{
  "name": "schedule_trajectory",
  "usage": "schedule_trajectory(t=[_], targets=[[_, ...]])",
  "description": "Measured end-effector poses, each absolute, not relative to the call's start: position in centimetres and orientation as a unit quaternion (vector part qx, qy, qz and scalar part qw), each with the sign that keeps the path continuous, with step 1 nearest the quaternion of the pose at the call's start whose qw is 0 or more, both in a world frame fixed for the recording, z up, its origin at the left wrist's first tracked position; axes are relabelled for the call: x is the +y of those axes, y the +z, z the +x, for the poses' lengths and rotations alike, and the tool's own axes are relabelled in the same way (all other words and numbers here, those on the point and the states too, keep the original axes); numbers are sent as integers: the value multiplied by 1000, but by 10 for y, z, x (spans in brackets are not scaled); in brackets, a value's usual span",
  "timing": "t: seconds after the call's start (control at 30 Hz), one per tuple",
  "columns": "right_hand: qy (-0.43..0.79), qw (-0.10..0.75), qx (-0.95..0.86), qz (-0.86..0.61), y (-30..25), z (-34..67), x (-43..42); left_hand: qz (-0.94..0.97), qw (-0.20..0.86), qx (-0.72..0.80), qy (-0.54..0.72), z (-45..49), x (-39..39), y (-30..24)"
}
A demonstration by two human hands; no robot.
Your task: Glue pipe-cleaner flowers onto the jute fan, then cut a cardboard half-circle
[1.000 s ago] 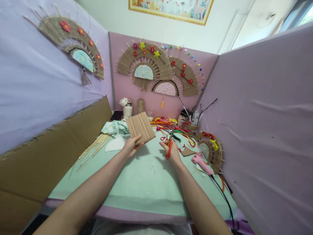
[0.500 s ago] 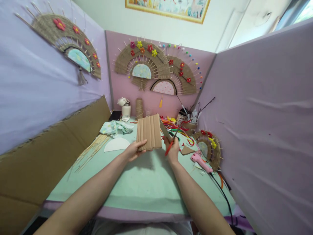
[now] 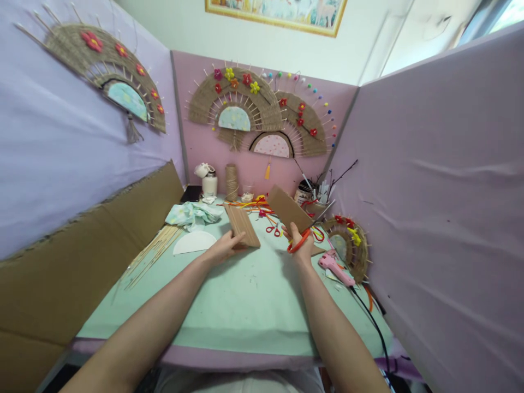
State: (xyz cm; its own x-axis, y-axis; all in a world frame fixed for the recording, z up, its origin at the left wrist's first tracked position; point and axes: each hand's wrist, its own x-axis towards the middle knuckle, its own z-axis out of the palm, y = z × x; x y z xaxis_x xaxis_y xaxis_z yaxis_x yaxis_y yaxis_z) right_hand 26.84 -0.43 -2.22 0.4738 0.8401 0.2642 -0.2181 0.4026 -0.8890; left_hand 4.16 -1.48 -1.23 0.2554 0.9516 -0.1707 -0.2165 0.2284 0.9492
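Observation:
In my left hand [image 3: 223, 248] is a ribbed piece of cardboard [image 3: 243, 225], pinched at its near edge and tilted over the table. My right hand [image 3: 303, 254] grips a second, flat piece of cardboard [image 3: 289, 207] together with scissors [image 3: 298, 242] whose orange-red handles loop around the fingers. The scissors' blades point away to the upper right, beside the cardboard. A gap separates the two cardboard pieces. Left of my left hand lies a white half-circle of paper [image 3: 194, 242].
A pink glue gun [image 3: 335, 267] with a black cord lies at the right, before a small woven fan [image 3: 354, 245]. Thin sticks [image 3: 153, 256] and a patterned cloth [image 3: 194, 214] are on the left. Behind stand a twine spool [image 3: 231, 183], a white bottle [image 3: 209, 184] and small red scissors [image 3: 273, 231].
The cardboard was one stack in my left hand; now it is two separate pieces. My right hand has moved slightly right with one piece, uncovering the small red scissors on the table.

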Motion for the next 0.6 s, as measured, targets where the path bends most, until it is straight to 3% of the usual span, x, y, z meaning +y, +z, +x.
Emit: schedule_trajectory(t=[0.2,0.27,0.43,0.6], targets=[[261,695,-496,-450,-27,259,-14,498,448,494,555,38,-10,-15],[221,658,-548,-466,-32,255,-18,507,487,453,548,40,-13,-15],[166,521,-667,-506,-40,238,-32,459,696,311,456,55,-27,-14],[220,435,-759,-431,-41,227,-36,391,688,392,469,49,-23,-11]])
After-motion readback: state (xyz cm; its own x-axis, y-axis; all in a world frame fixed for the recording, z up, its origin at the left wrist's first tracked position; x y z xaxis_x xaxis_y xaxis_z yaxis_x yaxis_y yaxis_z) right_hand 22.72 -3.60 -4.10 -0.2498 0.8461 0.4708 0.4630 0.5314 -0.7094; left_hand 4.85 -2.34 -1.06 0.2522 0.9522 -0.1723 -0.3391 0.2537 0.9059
